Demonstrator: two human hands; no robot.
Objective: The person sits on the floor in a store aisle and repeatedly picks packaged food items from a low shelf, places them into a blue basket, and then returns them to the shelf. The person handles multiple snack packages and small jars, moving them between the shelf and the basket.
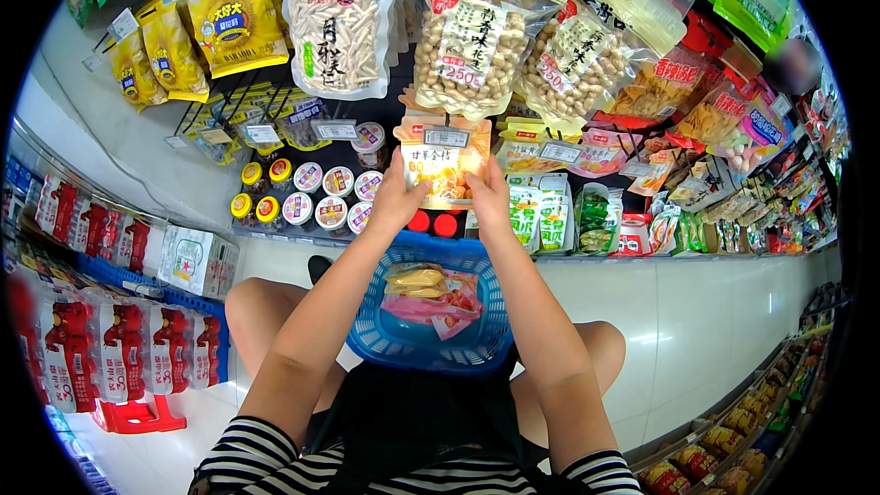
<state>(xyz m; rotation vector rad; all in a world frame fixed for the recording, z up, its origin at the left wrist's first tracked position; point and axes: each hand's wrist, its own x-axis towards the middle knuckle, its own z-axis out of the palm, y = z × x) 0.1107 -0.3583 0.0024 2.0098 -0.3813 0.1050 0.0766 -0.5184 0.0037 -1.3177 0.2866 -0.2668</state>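
Observation:
Both of my hands reach forward to an orange-and-white snack pouch [445, 168] at a shelf hook. My left hand [401, 194] grips its left edge, thumb on the front. On the right edge sits my right hand [489, 194], its thumb also on the front. A price tag [447, 137] on the hook's end overlaps the pouch's upper part; whether the pouch still hangs on the hook I cannot tell. Below my forearms, between my knees, a blue plastic basket [430, 361] holds a yellow packet [414, 279] and pink packets [450, 302].
Large bags of peanuts [467, 48] hang above, beside yellow snack bags [237, 14]. Small lidded jars [331, 212] stand on the low shelf at left, green-and-white pouches [552, 216] at right. Shrink-wrapped bottle packs [124, 344] and a red plastic stool [141, 416] are at far left.

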